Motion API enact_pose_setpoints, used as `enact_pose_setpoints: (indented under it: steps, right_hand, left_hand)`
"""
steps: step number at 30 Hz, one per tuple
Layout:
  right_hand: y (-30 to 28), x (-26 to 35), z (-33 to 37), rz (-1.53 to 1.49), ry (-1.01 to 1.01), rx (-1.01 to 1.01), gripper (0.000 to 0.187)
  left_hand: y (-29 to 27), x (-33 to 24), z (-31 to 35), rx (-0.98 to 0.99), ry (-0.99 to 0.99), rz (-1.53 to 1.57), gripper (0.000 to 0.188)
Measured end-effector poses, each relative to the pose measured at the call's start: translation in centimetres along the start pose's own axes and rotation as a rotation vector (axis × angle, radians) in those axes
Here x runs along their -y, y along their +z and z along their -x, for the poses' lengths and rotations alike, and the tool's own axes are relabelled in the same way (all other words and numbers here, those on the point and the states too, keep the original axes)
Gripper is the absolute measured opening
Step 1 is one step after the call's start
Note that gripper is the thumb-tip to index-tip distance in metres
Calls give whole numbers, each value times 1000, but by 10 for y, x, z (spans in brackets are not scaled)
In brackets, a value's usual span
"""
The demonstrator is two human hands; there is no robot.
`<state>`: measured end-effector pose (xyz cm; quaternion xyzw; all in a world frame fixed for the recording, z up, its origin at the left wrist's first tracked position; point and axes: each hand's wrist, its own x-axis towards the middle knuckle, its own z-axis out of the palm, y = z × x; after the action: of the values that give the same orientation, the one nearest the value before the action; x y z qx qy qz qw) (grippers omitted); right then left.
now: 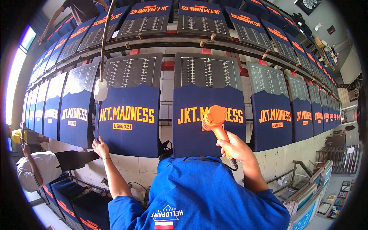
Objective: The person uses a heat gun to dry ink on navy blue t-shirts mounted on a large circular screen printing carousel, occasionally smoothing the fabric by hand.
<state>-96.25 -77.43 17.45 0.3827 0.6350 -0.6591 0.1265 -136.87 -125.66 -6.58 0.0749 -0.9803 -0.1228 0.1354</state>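
Note:
An orange hot-air dryer (216, 119) is gripped by its handle in my right hand (235, 146). It hangs over the printed front of a navy T-shirt (191, 140) stretched on a dark board with ruled scales, and hides part of the yellow-orange lettering. To the left, my left hand (100, 148) is closed round a dark power cable (99, 119) that drops from above. A white plug connector (101, 90) sits on that cable, above my hand. Behind the cable lies another navy T-shirt (130, 140) with the same print.
Long rows of boards carrying navy shirts run left and right, with a dark rail (168, 39) behind the near row. Another person (38, 170) stands at the left, and a second person (82, 11) at the far left. Leaning frames (312, 195) stand at the lower right.

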Motion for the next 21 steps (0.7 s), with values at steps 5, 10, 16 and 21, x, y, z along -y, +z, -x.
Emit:
enact_pose_setpoints:
  steps: [5, 10, 16, 21]
  right_hand:
    - [-14, -1, 7, -69, -2, -3, 31]
    - [-18, -5, 11, -73, -22, -72, 31]
    - [-31, -16, 13, -49, -33, -73, 35]
    - [-28, -22, 16, -55, -24, -176, 34]
  left_hand:
    - [-1, -3, 3, 16, 1, -7, 51]
    - [2, -2, 3, 13, -8, -28, 51]
    - [2, -3, 2, 29, -17, 0, 53]
    - [6, 1, 2, 32, -3, 34, 54]
